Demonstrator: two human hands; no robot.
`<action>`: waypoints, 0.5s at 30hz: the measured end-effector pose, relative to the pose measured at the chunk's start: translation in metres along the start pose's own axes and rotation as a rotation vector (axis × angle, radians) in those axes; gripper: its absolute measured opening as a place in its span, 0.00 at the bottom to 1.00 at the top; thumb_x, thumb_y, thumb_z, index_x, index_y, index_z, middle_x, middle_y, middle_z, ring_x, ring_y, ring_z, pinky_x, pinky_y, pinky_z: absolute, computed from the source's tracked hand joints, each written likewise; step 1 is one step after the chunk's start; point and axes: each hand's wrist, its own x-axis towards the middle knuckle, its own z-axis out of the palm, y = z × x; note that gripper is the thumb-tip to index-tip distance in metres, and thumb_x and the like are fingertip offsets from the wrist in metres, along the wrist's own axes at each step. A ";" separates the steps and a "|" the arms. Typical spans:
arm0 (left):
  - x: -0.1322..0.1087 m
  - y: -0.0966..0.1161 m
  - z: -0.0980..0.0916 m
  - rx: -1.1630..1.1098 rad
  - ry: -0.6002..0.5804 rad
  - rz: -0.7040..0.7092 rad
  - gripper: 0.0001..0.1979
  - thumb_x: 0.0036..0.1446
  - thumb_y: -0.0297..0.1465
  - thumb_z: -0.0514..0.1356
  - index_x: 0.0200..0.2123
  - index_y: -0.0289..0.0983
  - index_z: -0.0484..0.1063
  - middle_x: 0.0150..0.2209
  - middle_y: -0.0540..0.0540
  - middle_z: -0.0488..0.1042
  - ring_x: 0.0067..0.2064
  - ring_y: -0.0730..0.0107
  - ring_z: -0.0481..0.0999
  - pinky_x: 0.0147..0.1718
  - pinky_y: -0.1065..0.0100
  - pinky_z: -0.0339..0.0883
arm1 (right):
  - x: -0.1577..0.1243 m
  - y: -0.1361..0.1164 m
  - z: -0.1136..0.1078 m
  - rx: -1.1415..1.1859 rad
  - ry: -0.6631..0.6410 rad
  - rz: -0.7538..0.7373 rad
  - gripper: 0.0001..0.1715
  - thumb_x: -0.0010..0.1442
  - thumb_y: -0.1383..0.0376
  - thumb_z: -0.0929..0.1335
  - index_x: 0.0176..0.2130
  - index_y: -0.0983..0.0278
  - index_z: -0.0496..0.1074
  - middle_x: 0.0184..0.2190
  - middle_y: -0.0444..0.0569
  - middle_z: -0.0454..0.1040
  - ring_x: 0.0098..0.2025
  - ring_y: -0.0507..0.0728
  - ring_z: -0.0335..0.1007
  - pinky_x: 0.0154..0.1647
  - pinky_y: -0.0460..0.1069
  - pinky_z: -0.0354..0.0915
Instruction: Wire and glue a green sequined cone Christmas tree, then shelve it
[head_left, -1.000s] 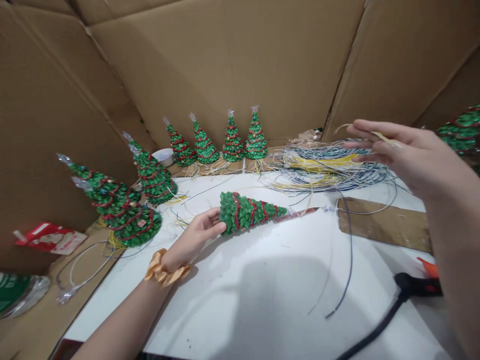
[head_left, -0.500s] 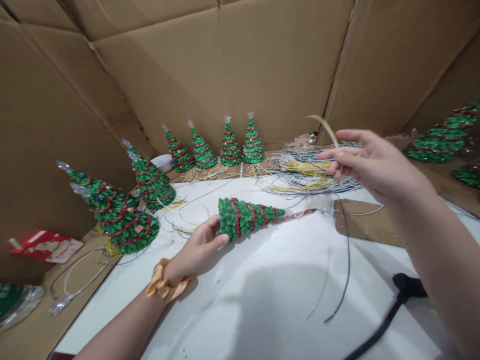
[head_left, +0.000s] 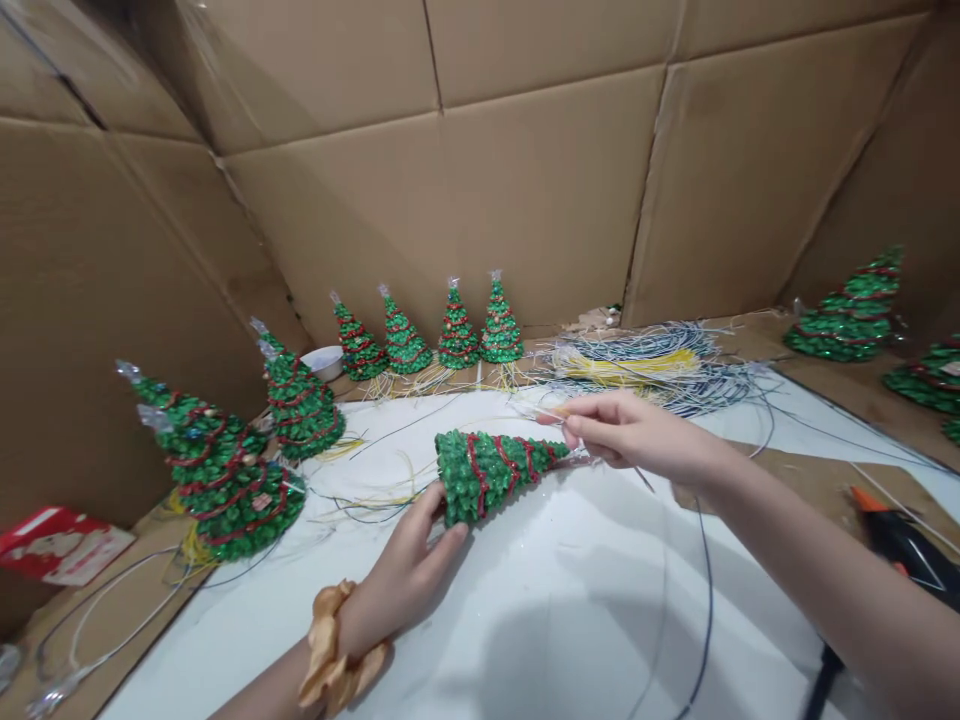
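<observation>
A small green sequin tree (head_left: 491,472) with red garland lies on its side over the white table (head_left: 540,620), tip pointing right. My left hand (head_left: 409,580) grips its wide base from below; a yellow scrunchie sits on that wrist. My right hand (head_left: 630,438) is at the tree's tip, fingers pinched on a thin pale strand (head_left: 544,412) right by the clear plastic point.
Finished trees stand along the back (head_left: 431,335), at the left (head_left: 225,475) and at the right (head_left: 847,320). A bundle of yellow and grey wires (head_left: 652,362) lies behind. A glue gun (head_left: 900,540) rests at the right, loose wires trail across the table. Cardboard walls surround everything.
My right hand came down from the wire bundle, carrying the strand, to the tip of the tree. My left hand kept hold of the base, and the view shifted slightly.
</observation>
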 end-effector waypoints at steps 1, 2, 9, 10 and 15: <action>0.000 -0.001 0.000 0.027 -0.001 0.004 0.17 0.61 0.35 0.50 0.51 0.37 0.58 0.53 0.41 0.62 0.53 0.63 0.61 0.53 0.65 0.55 | 0.000 -0.002 0.002 -0.012 -0.019 0.011 0.16 0.55 0.65 0.63 0.42 0.64 0.74 0.18 0.40 0.55 0.19 0.47 0.46 0.19 0.43 0.46; 0.000 -0.001 0.000 0.052 -0.002 0.006 0.17 0.61 0.35 0.50 0.52 0.38 0.57 0.54 0.42 0.61 0.54 0.64 0.60 0.54 0.66 0.53 | -0.001 -0.004 0.003 -0.030 -0.030 0.018 0.16 0.55 0.68 0.62 0.42 0.64 0.74 0.18 0.40 0.57 0.20 0.47 0.47 0.19 0.43 0.46; 0.002 -0.001 0.000 0.099 0.013 0.005 0.19 0.60 0.35 0.51 0.53 0.38 0.58 0.56 0.43 0.61 0.56 0.62 0.60 0.54 0.65 0.53 | -0.001 -0.004 0.008 -0.155 0.003 -0.046 0.17 0.59 0.61 0.60 0.34 0.64 0.76 0.22 0.44 0.64 0.24 0.48 0.52 0.21 0.43 0.49; 0.002 -0.001 0.000 0.089 0.014 0.007 0.19 0.60 0.35 0.51 0.54 0.38 0.58 0.56 0.43 0.61 0.56 0.62 0.60 0.54 0.65 0.53 | -0.001 -0.003 0.008 -0.163 -0.002 -0.042 0.17 0.59 0.60 0.60 0.34 0.65 0.76 0.22 0.44 0.63 0.23 0.48 0.52 0.21 0.43 0.49; 0.003 0.000 0.000 0.048 0.001 0.024 0.20 0.60 0.34 0.51 0.55 0.39 0.57 0.56 0.44 0.60 0.56 0.64 0.60 0.54 0.68 0.54 | 0.003 0.004 0.010 -0.126 -0.096 -0.035 0.14 0.57 0.68 0.61 0.38 0.65 0.75 0.28 0.46 0.71 0.18 0.45 0.47 0.17 0.43 0.44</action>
